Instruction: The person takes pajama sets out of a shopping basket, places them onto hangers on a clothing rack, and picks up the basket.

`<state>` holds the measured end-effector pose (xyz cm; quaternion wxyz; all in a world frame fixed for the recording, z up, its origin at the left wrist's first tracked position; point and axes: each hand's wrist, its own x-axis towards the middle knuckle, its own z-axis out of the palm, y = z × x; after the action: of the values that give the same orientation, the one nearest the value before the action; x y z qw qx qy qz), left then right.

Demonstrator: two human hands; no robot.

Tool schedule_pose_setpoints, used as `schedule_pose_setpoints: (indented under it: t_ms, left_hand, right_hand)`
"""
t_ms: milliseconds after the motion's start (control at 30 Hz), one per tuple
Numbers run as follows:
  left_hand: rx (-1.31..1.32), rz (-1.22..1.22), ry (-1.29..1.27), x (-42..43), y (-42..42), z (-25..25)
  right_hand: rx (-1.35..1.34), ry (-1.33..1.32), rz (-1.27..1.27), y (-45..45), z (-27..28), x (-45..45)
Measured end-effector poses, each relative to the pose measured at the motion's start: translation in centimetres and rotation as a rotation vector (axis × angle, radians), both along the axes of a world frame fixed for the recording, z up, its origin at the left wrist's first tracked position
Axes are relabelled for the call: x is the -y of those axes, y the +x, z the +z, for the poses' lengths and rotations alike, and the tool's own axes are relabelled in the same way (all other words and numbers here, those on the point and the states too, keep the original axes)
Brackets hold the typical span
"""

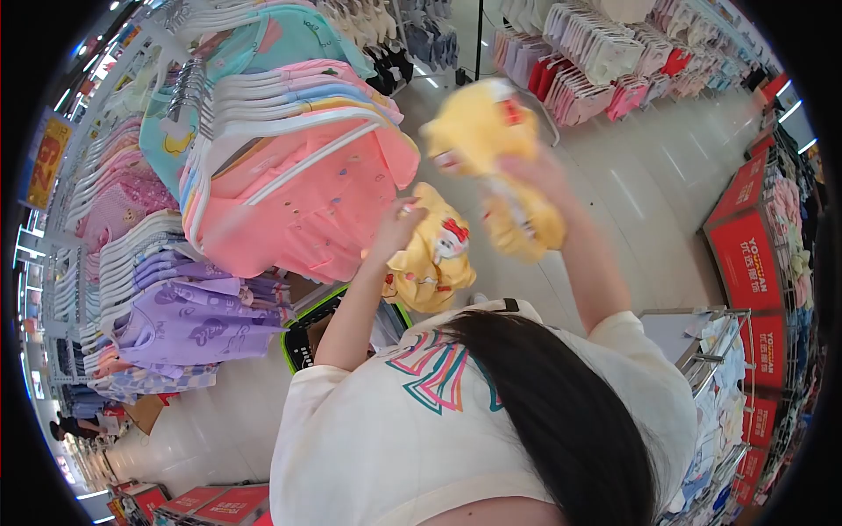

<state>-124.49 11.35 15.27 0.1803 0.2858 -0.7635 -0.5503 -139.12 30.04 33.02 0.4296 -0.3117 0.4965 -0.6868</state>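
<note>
My left hand (399, 230) is closed on a bunched yellow children's garment (431, 285) printed with a white cartoon face and a red bow. It hangs in front of my chest, beside the pink shirts. Farther right and higher, my right hand (537, 175) grips another yellow garment (478, 123) with red and white print. Motion blurs this one, and it droops on both sides of the hand. Whether it is one piece or two I cannot tell. Close to my left hand, a coral-pink children's shirt (324, 197) hangs on a white hanger.
Purple children's shirts (193, 320) hang lower left. Below my left forearm is a black basket with a green rim (294, 351). More clothes racks (596, 53) stand across the tiled floor (631, 193). Red-signed display bins (745, 263) line the right side, with a metal rack (715, 368) nearer me.
</note>
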Motion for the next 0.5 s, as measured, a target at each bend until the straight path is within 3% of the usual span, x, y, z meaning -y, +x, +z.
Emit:
schedule_pose_setpoints:
  t_ms: [33, 100, 167, 200, 267, 333, 433, 500]
  left_hand:
    - [0.317, -0.016, 0.080, -2.0, -0.2, 4.7]
    - [0.185, -0.063, 0.149, -2.8, -1.0, 4.7]
    - [0.046, -0.104, 0.213, -2.7, -1.9, 4.7]
    - [-0.024, -0.122, 0.242, -2.3, -2.2, 4.8]
    - [-0.101, -0.121, 0.268, -1.1, -2.1, 4.9]
    - [-0.115, -0.091, 0.275, 0.0, -1.8, 5.0]
    - [-0.158, 0.168, 0.363, 1.5, -1.5, 4.8]
    - [-0.337, 0.218, 0.610, 3.3, -1.3, 5.0]
  right_hand:
    - [-0.083, -0.008, 0.124, 1.6, -0.2, 1.5]
    - [-0.374, -0.038, 0.491, 5.2, 0.4, 4.3]
    - [-0.831, -0.364, 0.431, 10.3, -1.1, 5.6]
    - [-0.719, -0.233, 0.674, 11.8, -2.7, 6.1]
    - [-0.696, -0.098, 0.906, 13.2, -4.1, 6.4]
    - [-0.884, -0.096, 0.888, 13.7, -4.3, 6.1]
    - [-0.840, -0.194, 0.942, 13.5, -3.5, 4.9]
    - [-0.794, -0.271, 0.978, 13.6, -3.2, 4.0]
